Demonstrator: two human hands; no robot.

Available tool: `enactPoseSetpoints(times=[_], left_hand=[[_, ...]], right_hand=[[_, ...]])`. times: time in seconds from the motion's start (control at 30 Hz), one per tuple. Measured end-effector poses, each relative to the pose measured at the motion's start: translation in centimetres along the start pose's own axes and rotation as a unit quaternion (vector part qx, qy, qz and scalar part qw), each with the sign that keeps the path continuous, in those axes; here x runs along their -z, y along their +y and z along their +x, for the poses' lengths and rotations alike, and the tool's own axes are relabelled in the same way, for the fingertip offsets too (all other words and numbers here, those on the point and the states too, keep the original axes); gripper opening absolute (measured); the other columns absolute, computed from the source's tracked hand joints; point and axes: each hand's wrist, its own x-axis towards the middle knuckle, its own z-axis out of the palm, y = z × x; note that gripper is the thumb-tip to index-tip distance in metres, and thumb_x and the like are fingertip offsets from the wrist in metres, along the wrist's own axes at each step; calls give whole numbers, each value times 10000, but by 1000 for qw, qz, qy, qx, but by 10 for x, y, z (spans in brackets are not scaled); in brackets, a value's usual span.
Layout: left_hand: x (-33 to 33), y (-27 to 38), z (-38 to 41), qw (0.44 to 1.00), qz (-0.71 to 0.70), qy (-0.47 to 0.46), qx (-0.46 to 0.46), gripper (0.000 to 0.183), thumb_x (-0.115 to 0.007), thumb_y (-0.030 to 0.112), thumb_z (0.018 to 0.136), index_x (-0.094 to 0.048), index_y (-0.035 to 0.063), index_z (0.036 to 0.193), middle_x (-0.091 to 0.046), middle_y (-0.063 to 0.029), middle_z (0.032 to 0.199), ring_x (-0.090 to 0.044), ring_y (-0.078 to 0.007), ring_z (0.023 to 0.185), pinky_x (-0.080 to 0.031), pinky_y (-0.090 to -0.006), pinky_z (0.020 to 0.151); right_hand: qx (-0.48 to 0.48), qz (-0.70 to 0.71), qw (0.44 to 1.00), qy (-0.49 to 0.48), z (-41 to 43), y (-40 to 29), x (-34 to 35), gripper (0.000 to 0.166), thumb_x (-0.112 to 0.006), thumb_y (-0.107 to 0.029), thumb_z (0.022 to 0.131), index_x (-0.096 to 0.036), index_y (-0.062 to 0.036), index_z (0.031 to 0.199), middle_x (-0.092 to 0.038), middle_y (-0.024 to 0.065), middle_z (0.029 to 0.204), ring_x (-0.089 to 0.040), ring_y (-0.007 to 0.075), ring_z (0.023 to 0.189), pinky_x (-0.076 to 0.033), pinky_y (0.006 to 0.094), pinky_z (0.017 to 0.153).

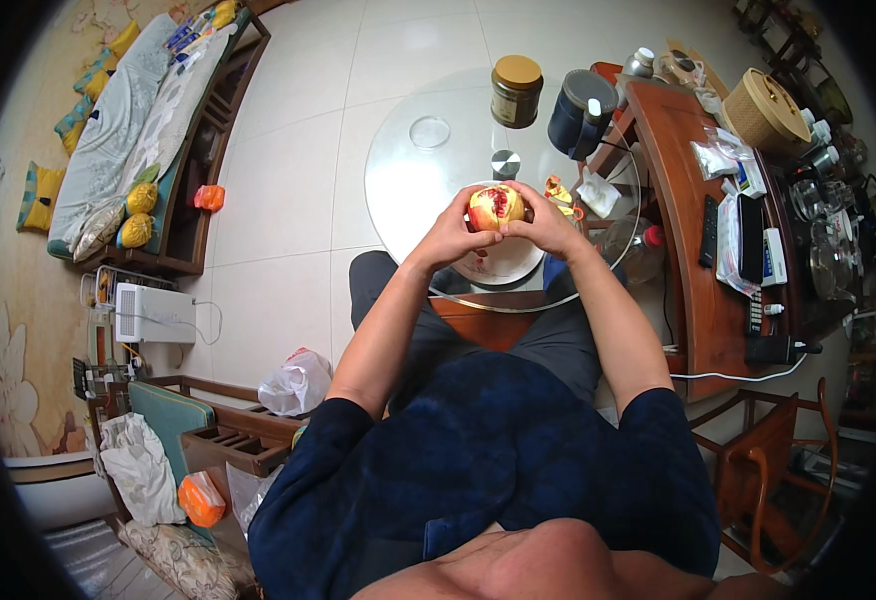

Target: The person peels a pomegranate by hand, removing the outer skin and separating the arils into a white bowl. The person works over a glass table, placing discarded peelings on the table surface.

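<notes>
A pomegranate point(496, 208) with its top opened and a red split showing seeds is held between both hands. My left hand point(462, 229) grips its left side, and my right hand point(543, 219) grips its right side, thumbs towards me. Below them lies a white plate point(509, 270) on the round glass table point(400, 187). Pieces of yellow and red peel point(558, 190) lie right of the hands, beside a crumpled white tissue point(598, 195). What the plate holds under the hands is largely hidden.
Beyond the plate stand a jar with a tan lid point(516, 91) and a dark blue lidded vessel point(583, 112). A clear round lid point(430, 133) lies at the glass table's far left. A wooden table point(670, 172) with remotes and packets stands right; a white plastic bag point(297, 381) is left.
</notes>
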Motion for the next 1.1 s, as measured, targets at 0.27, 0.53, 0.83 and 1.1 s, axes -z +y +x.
enactPoseSetpoints(times=[0.27,0.53,0.83,1.1], left_hand=[[-3,2,-2,996,65,53,0,701,-833,226,748,-511,-16,1322,-653,-99,1072,-651,-133,876,-555,-247,583],[-16,-5,0,983,109,134,-61,609,-816,375,720,-642,7,1173,-701,-152,1020,-684,-267,910,-533,-362,838],[-20,-9,-2,982,109,143,-48,531,-807,402,724,-675,8,1055,-708,-150,944,-685,-276,863,-527,-369,790],[-21,-7,-3,983,97,150,-48,509,-799,401,735,-681,7,1036,-704,-149,915,-680,-269,848,-525,-365,780]], right_hand=[[57,-30,997,36,0,9,0,839,-827,-284,736,-434,3,1419,-586,143,1277,-591,211,1153,-482,335,994],[59,26,994,94,4,24,-12,647,-758,-343,757,-580,16,1264,-665,124,1107,-636,192,1015,-509,324,911],[32,55,994,88,1,20,-12,638,-733,-396,766,-605,5,1246,-683,92,1024,-653,143,894,-537,288,781],[18,67,994,88,0,22,-12,613,-730,-411,776,-627,-2,1221,-673,53,930,-625,105,762,-517,257,659]])
